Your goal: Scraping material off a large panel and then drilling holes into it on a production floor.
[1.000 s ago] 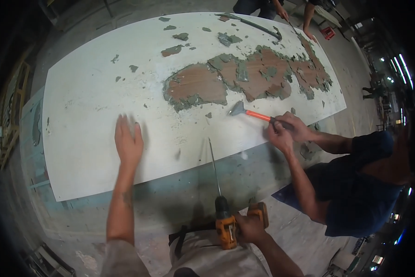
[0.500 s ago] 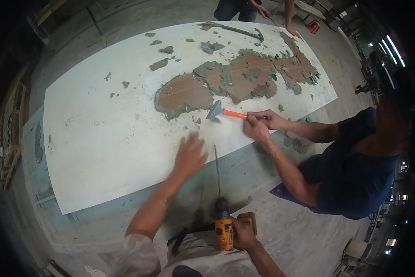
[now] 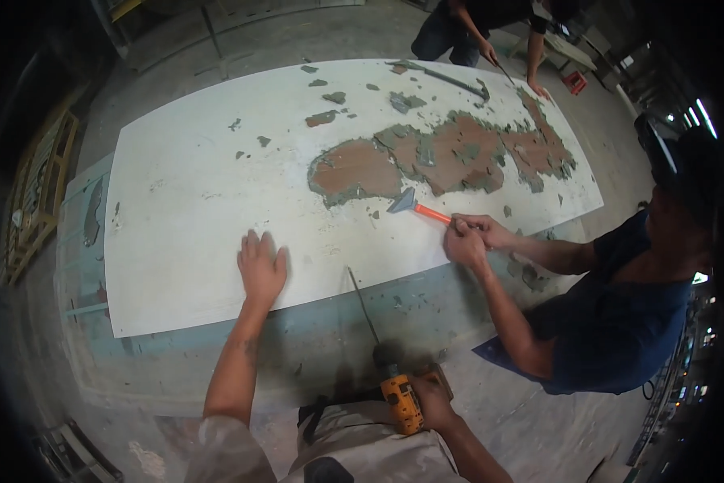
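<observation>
Yellow-and-black cordless drill (image 3: 402,402): grasped in the right hand (image 3: 433,401), low beside the flat white panel (image 3: 185,241); its long thin grey bit (image 3: 365,310) pointed over the panel's near edge, contact unclear.
Left hand (image 3: 263,270): empty, palm down, apparently on the panel.
Drill step: seemingly aiming; next move called for a steady bit.
Orange-handled, grey-bladed scraper (image 3: 433,213): in a co-worker's hands (image 3: 468,235).

Industrial workshop.
White tube lights (image 3: 706,117) are glowing beyond grey concrete flooring (image 3: 265,36); a yellow-and-black power drill (image 3: 402,402) is showing.
</observation>
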Available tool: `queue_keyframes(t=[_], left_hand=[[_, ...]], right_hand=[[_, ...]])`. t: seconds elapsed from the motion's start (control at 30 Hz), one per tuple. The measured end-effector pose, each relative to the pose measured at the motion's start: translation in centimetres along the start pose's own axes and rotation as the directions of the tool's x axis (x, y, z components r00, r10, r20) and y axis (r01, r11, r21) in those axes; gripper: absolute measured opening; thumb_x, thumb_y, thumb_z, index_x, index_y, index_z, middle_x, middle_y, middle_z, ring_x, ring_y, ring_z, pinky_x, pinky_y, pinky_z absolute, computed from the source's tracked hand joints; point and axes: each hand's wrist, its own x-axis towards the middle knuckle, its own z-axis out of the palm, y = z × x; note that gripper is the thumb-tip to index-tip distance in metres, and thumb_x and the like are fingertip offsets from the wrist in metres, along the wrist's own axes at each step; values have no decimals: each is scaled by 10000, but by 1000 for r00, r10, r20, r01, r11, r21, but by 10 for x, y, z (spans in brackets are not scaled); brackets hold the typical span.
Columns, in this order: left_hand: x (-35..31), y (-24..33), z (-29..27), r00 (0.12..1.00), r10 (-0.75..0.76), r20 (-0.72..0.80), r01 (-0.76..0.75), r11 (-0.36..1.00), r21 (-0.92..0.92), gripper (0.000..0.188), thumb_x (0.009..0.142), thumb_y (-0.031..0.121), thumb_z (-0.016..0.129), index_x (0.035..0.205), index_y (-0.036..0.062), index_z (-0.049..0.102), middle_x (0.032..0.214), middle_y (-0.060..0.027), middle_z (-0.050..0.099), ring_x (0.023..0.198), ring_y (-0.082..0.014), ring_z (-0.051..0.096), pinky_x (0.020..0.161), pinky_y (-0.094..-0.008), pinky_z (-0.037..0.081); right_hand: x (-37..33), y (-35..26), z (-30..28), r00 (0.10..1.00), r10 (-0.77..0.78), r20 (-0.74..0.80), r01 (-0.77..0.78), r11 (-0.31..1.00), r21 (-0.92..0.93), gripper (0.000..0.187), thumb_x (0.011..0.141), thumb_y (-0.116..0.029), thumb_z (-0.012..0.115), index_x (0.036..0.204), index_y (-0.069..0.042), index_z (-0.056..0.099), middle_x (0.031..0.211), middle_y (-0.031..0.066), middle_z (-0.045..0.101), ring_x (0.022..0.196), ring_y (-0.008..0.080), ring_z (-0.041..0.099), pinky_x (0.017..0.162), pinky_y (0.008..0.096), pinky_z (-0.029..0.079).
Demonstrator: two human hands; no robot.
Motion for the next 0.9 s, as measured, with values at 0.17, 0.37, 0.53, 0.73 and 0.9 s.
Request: queue_keyframes(t=[0.17, 0.37, 0.53, 0.73, 0.9], left_hand=[[13, 50, 46, 982, 98, 165, -117, 987, 109, 745, 996, 509, 566, 1535, 6, 459, 1649, -327, 254, 1547, -534, 151, 1188, -745, 131], [-83, 110, 58, 917, 338, 211, -332, 941, -67, 647, 987, 410, 607, 1476, -4, 522, 1632, -300, 316, 1551, -478, 218, 1216, -681, 157], [-147, 103, 25, 905, 324, 274, -255, 931, -260, 549, 973, 268, 652, 1429, -22, 560, 1622, -293, 338, 1538, -462, 269, 1233, -619, 201], [-200, 99, -26, 960, 123, 252, -9, 912, -409, 434, 997, 157, 609, 1396, -14, 587, 1511, -269, 512, 1385, -432, 526, 1136, -488, 429], [-187, 94, -20, 973, -124, 195, 200, 875, -441, 358, 1019, 129, 566, 1342, -13, 627, 1347, -225, 663, 1251, -362, 650, 1093, -413, 471]], right_hand=[[-37, 1, 11, 993, 64, -96, -63, 998, 10, 687, 795, -199, 830, 1413, -42, 577, 1127, 221, 732, 1034, 369, 726, 896, 416, 564], [-62, 26, 11, 977, 139, -161, -127, 988, 82, 516, 787, -187, 845, 1245, -43, 657, 1052, 186, 740, 970, 340, 720, 850, 395, 554], [-55, 35, 2, 979, 182, -87, -137, 916, 376, 398, 789, -94, 843, 1122, -37, 635, 1010, 82, 707, 849, 226, 719, 755, 328, 570], [-42, 62, -19, 1000, 0, -30, 5, 987, 160, 434, 823, -196, 832, 1204, -78, 660, 1150, 137, 685, 967, 292, 709, 844, 382, 562], [-44, 67, -35, 962, 76, 262, -178, 903, 391, 374, 988, -96, 670, 1343, -36, 571, 1322, 114, 618, 1197, 216, 620, 1053, 343, 497]])
